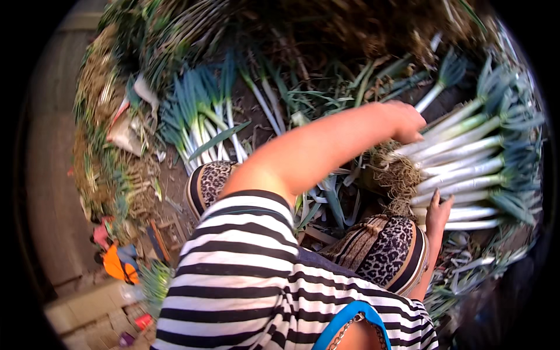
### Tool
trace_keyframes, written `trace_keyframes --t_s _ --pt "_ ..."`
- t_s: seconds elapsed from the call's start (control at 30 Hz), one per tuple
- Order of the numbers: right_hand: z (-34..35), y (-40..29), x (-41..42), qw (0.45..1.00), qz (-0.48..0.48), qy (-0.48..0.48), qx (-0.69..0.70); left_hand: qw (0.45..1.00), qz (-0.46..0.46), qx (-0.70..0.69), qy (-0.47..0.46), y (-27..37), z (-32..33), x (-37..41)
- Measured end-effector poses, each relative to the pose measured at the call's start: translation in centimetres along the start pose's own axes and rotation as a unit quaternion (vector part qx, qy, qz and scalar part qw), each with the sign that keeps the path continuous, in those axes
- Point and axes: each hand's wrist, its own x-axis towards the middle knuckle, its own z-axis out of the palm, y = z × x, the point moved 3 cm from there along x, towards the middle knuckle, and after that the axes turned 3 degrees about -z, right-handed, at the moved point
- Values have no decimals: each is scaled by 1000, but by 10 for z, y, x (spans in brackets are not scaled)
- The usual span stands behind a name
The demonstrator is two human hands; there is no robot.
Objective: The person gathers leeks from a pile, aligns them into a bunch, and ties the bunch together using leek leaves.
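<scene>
My left hand [404,123] reaches across to the root end of a row of leeks [463,164] at the right. It is blurred, and its grip is hidden. Just beyond it a single leek [428,97] lies at an angle. My right hand [439,214] is at the near side of the row, thumb and finger apart against the white shafts. Tangled roots [398,179] hang at the row's left end, above my patterned right trouser knee [385,253]. The green tops point right.
Another bunch of leeks [205,127] lies beyond my left knee. Untrimmed leeks [188,30] are heaped behind it, near a white sack [127,133]. Leaf scraps [463,262] litter the ground. At the lower left is a person in orange [118,264], with wooden boards [158,240] nearby.
</scene>
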Motion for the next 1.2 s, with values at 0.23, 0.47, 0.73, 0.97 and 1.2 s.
trace_keyframes --t_s 0.23,0.47,0.73,0.97,1.2 --pt "-64 -50 -10 954 -285 -94 -18 880 -439 88 159 -120 -15 -309" --pt "-64 -141 -32 889 -224 -399 -5 714 -667 -158 143 -165 235 -593" --pt "-36 -321 -177 735 -505 -293 -344 613 -632 -362 308 -222 354 -564" --pt "207 -361 -294 489 -581 -493 -424 588 -711 -241 301 -278 367 -494" --pt "387 -350 -311 818 -345 -364 -282 600 -691 -294 277 -304 357 -492"
